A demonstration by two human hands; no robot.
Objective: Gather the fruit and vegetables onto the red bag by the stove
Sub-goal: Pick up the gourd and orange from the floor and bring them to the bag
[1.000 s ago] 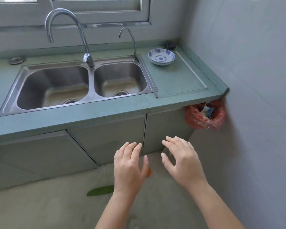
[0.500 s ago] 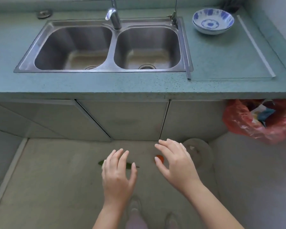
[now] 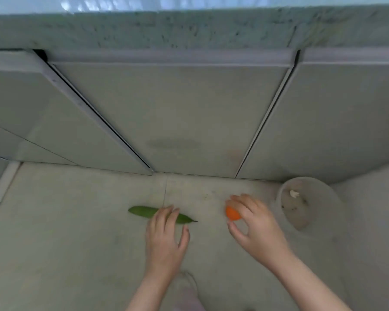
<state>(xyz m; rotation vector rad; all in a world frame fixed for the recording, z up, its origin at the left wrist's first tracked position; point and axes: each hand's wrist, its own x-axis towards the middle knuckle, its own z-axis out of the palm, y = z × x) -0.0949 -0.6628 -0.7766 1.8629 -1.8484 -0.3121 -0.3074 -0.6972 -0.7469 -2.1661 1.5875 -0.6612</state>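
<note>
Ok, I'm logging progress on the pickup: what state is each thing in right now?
Long green vegetable: lying on the floor, left hand open over it.
Small round orange fruit: on the floor, right hand closing around it.
Pale round plastic bowl: on the floor, nearly empty.

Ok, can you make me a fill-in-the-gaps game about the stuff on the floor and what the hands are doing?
1. The right hand curls around a small round ____ fruit.
2. The left hand reaches over a long pointed ____ vegetable.
3. Both of them lie on the pale ____, in front of the grey cupboard doors.
4. The round pale plastic tub sits on the ____ hand's side.

Missing words: orange; green; floor; right
</note>
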